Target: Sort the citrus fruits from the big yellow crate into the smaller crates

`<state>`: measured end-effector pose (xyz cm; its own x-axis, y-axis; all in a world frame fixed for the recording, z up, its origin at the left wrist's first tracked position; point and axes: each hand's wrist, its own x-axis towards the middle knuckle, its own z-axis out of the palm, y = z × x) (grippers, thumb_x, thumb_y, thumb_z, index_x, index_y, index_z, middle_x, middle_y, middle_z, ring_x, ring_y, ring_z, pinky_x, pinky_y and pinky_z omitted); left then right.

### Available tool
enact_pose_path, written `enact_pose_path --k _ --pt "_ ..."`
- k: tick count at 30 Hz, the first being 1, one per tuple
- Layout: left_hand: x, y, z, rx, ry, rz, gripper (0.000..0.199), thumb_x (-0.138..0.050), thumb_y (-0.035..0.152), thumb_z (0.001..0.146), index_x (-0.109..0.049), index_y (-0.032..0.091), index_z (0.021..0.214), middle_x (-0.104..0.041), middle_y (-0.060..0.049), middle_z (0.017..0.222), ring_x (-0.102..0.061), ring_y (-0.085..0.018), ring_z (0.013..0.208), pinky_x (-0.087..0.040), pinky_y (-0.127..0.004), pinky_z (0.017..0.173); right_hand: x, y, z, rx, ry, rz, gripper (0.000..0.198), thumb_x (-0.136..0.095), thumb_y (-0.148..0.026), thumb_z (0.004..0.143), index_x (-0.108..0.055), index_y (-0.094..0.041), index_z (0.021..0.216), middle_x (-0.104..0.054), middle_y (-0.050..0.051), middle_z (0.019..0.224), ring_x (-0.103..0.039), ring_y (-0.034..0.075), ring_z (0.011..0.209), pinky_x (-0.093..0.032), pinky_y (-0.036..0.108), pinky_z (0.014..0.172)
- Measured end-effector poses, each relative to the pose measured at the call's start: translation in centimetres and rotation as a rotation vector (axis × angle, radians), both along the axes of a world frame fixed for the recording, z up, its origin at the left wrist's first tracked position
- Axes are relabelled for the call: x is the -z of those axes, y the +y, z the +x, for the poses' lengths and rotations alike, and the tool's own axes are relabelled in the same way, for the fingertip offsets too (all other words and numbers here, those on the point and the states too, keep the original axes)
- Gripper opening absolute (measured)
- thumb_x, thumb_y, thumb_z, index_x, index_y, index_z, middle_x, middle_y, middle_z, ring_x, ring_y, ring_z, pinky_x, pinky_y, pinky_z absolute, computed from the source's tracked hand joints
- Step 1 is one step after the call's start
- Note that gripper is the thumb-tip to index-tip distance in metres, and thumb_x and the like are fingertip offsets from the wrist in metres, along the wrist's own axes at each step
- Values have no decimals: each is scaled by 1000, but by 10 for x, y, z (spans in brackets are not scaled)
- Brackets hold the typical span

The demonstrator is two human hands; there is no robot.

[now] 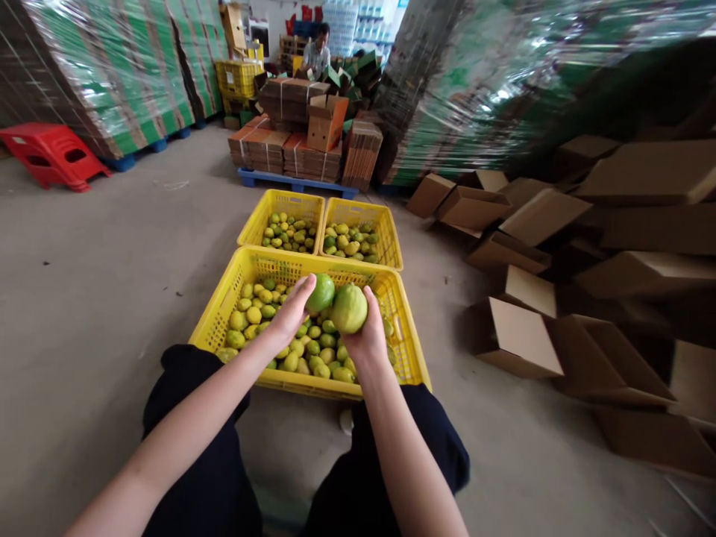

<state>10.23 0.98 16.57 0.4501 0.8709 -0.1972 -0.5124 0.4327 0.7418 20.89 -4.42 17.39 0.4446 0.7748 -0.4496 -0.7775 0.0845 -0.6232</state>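
Above the large yellow crate (215, 302), both my hands hold fruit side by side. My left hand (291, 309) is closed on a smooth, bright green lemon (321, 293). A paler, yellow-green lemon (350, 309) with a bumpier skin sits in my right hand (369, 335), whose fingers curl behind it. The two fruits nearly touch; I cannot tell if they do. Below them, many yellow and green lemons (253, 315) lie loose in the crate, partly covered by my hands and forearms.
Two smaller yellow crates of lemons, left (251, 216) and right (391, 231), stand just beyond. Behind them, flattened cartons (257, 145) rest on a blue pallet (296, 183). Open cardboard boxes (520, 335) pile up on the right. A red stool (59, 153) stands left; a person (317, 54) is at the back.
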Motion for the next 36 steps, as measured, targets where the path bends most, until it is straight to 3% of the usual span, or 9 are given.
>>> enact_pose_path --k 5,9,14,22,26,30,33,36 --pt "-5 8 -2 1 -18 -249 32 -56 39 91 -62 12 109 -72 -12 90 -70 -25 91 -58 -34 76 3 1 2 -35 63 -2 26 -49 -37 91 -66 -18 84 -74 4 71 -72 21 71 -61 35 69" --pt "-8 11 -6 -10 -84 -299 31 -46 29 95 -56 19 122 -71 -8 85 -71 -22 80 -59 -34 70 0 -3 3 -69 126 0 21 -56 -36 84 -65 -17 81 -71 3 68 -69 20 62 -60 35 66" --pt "-9 10 -9 62 -107 -317 27 -57 38 88 -62 14 99 -71 -7 82 -67 -17 60 -58 -28 58 -4 -7 1 -36 98 7 15 -71 -31 71 -63 -21 79 -69 -3 66 -64 16 56 -59 32 63" --pt "-4 13 -11 34 -202 -271 26 -55 35 77 -63 11 77 -68 -10 69 -63 -16 57 -46 -22 44 18 -4 11 -241 62 54 36 -59 -55 74 -65 -19 79 -69 6 64 -65 22 59 -54 34 51" --pt "-4 14 -12 95 -124 -316 33 -46 32 81 -67 8 89 -68 -12 70 -64 -19 56 -48 -24 45 19 -2 11 -206 85 17 33 -52 -48 81 -67 -19 84 -73 8 73 -63 19 54 -52 31 47" --pt "-5 13 -8 67 -80 -421 38 -39 28 88 -64 6 106 -69 -13 71 -65 -19 56 -53 -26 50 8 -2 8 -156 149 -52 35 -48 -46 88 -67 -16 84 -72 9 71 -64 18 57 -53 27 48" --pt "-3 15 -7 32 -60 -500 40 -38 34 93 -61 6 110 -68 -12 70 -66 -18 59 -55 -25 51 3 -3 5 -178 174 -60 29 -57 -43 86 -66 -15 85 -71 7 70 -66 18 63 -55 26 51" --pt "0 18 -7 42 -40 -451 34 -46 38 92 -61 11 108 -65 -8 70 -63 -17 59 -55 -25 52 3 -1 4 -196 146 -66 22 -62 -39 82 -63 -17 85 -70 4 72 -67 19 69 -58 31 58"
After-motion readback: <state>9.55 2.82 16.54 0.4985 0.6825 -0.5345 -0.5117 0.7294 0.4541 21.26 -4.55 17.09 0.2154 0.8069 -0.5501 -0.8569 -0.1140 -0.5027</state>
